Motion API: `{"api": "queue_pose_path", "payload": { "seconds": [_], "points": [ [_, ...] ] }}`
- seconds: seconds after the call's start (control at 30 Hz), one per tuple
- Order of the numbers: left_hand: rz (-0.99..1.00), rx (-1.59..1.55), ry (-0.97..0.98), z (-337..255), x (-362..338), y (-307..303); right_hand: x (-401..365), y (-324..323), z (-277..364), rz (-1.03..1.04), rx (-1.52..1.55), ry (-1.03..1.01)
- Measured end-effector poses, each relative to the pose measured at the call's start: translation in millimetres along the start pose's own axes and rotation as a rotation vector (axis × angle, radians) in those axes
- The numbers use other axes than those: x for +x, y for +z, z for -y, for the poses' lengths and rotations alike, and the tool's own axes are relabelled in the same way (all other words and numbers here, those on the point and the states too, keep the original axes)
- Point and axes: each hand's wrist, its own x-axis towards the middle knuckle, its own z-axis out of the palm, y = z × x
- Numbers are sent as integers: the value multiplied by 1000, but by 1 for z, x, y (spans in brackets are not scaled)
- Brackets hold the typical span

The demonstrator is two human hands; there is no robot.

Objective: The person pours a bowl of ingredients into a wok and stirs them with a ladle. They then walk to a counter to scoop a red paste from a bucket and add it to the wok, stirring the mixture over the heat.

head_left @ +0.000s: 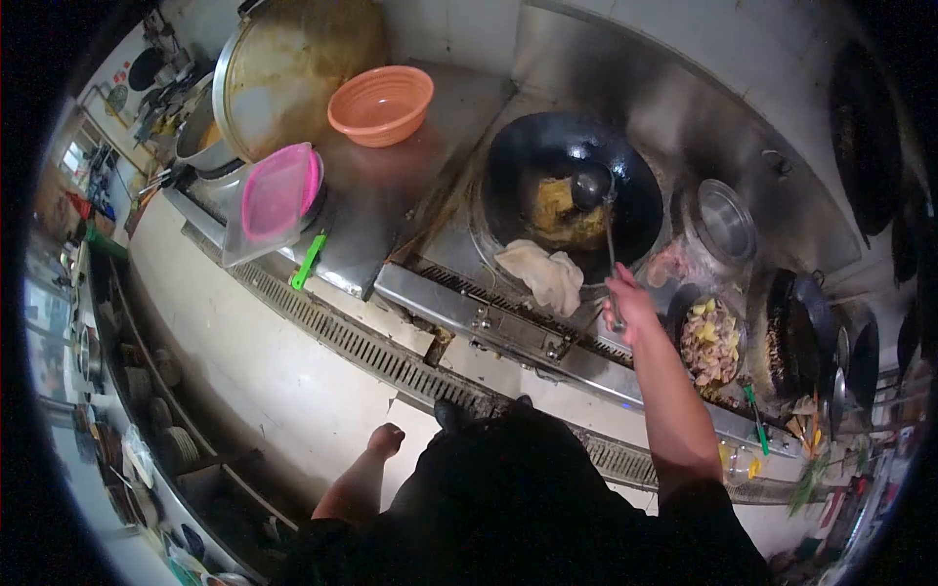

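My right hand (632, 305) is wrapped round the handle of a ladle (591, 186), whose dark bowl rests inside a large black wok (635, 190). Yellowish-brown food (557, 210) with liquid lies in the wok beside the ladle's bowl. A pale folded cloth (543, 274) drapes over the wok's near rim, left of my right hand. Low at my side, away from the counter, my left hand (388, 439) is closed and I see nothing in it.
Right of the wok stand a bowl of chopped food (710, 342), a metal pot (726, 221) and stacked dark woks (796, 332). To the left are an orange basin (381, 105), a pink container (278, 193) and a green-handled tool (310, 260). A slotted drain (332, 322) crosses the floor.
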Motion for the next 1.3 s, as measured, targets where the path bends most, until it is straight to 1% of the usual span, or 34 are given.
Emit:
{"api": "queue_pose_path", "payload": {
  "seconds": [0.03, 0.07, 0.1, 0.17, 0.2, 0.23, 0.27, 0.33, 0.37, 0.4, 0.43, 0.47, 0.5, 0.53, 0.57, 0.6, 0.67, 0.7, 0.77, 0.8, 0.87, 0.9, 0.93, 0.97, 1.0, 1.07, 1.1, 1.13, 1.2, 1.23, 1.27, 1.3],
  "points": [
    [59, -18, -38, 0, -1, 0, 5, -1, -1, 75, -21, 9],
    [61, -16, -40, 2, -4, 1, 7, -1, -2, 148, -39, 18],
    [46, -30, -68, 3, -3, 2, -5, -8, -3, 148, -38, 16],
    [25, -50, -90, -1, 6, -7, -37, -27, -8, 221, 55, 154],
    [63, 126, 15, -10, 5, -21, -32, -25, -6, 223, 49, 151],
    [110, 304, 117, -15, -2, -27, -26, -21, -8, 130, -11, 70],
    [129, 305, 114, -17, -18, -22, -27, -18, -14, 31, -64, 0],
    [24, -332, -368, -22, -19, -16, -12, 2, 2, 6, -31, -14],
    [109, -378, -468, -36, -25, -29, 0, 6, 2, 61, -41, -8],
    [108, -378, -473, -43, -30, -37, 5, 9, 0, 119, -49, 1],
    [119, -288, -463, -48, -32, -42, -5, 6, -3, 124, -51, 2],
    [124, -203, -449, -50, -28, -46, -22, -3, -6, 152, -21, 65],
    [116, -210, -447, -40, -21, -41, -31, -10, -6, 177, 7, 128],
    [101, -2, -235, -27, -15, -36, -30, -14, -3, 181, -2, 123],
    [88, 203, -25, -15, -12, -25, -30, -17, -2, 142, 58, 102],
    [95, 297, 61, -9, -11, -23, -33, -21, -7, 97, 124, 94],
    [-6, -5, -192, 35, -1, 34, -9, -7, 10, 68, 123, 95],
    [-12, -7, -191, 17, -4, 17, 2, 2, 14, 82, 81, 65],
    [90, -215, -393, -43, -26, -44, 16, 2, 3, 132, 55, 55],
    [83, -221, -394, -43, -21, -49, 2, -4, 1, 138, 50, 51],
    [87, -119, -287, -42, -12, -54, -38, -16, -4, 224, 105, 184],
    [52, 43, -128, -33, -7, -50, -35, -17, -2, 232, 90, 179],
    [23, 204, 27, -24, -6, -44, -31, -18, -4, 181, 95, 157],
    [20, 168, -3, -18, -7, -38, -31, -22, -9, 121, 110, 139],
    [14, 165, -1, -26, -9, -41, -23, -13, -6, 122, 107, 133],
    [149, -158, -437, -46, -18, -49, 3, 16, 7, 77, 133, 90],
    [143, -131, -379, -54, -26, -57, 7, 18, 8, 126, 125, 124],
    [130, -140, -380, -52, -25, -55, -1, 12, 7, 136, 117, 115],
    [100, -161, -406, -45, -20, -49, -28, -9, 0, 261, 115, 237],
    [120, -134, -324, -44, -16, -54, -29, -17, -3, 272, 102, 224],
    [106, -147, -327, -41, -9, -52, -30, -22, -5, 238, 95, 190],
    [117, 43, -217, -37, -11, -46, -32, -28, -11, 194, 94, 170]
  ]
}}
